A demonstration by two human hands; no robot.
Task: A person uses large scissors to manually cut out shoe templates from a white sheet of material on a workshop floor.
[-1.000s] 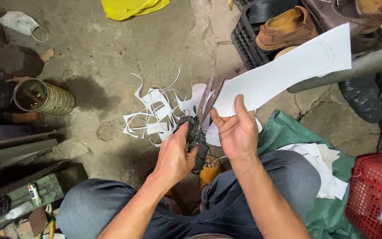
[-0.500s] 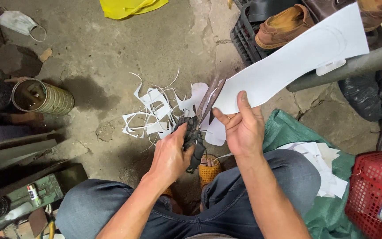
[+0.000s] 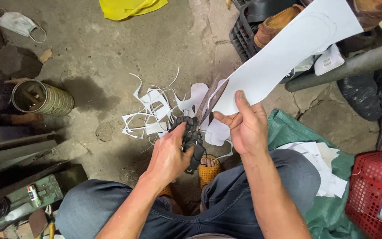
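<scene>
Nearest to us, our left hand (image 3: 168, 157) is closed around the wrapped handles of the scissors (image 3: 198, 119), whose blades point up and right into the edge of the white sheet (image 3: 288, 53). Our right hand (image 3: 244, 126) pinches the sheet's near end; its long axis runs away to the upper right. Farther off, a black crate (image 3: 244, 33) holds a brown shoe (image 3: 273, 24).
</scene>
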